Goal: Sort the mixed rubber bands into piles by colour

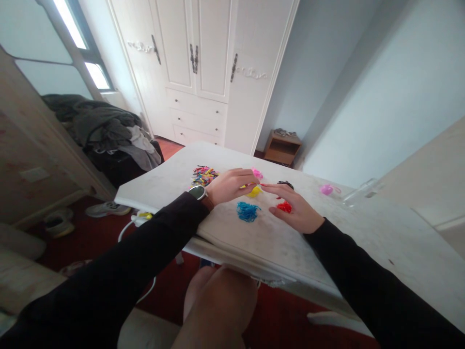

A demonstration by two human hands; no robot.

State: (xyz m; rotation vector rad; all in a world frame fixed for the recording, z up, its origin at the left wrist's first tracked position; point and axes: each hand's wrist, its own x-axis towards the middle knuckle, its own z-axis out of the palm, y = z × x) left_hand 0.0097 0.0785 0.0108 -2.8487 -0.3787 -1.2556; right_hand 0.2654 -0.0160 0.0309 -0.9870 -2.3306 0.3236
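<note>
My left hand (232, 186), with a watch (198, 192) on its wrist, reaches over the table with its fingers closed together. A thin red strand (250, 185), like a rubber band, shows at those fingers. Opposite, my right hand (298, 209) has its fingers stretched out, the index tip by the left fingertips with a bit of red there. Below its palm lies a red pile of bands (285, 207), partly covered. Nearby are blue (247, 212), yellow (255, 191), pink (257, 173) and black piles (286, 184). A mixed-colour pile (204, 175) lies beyond my left wrist.
The white table (276, 247) also bears a pink item (328, 189) and a clear plastic container (361, 193) at right. A white cable (125, 230) hangs off its left side. Behind stand a white wardrobe (210, 48), a small wooden cabinet (282, 148) and heaped clothes (105, 126).
</note>
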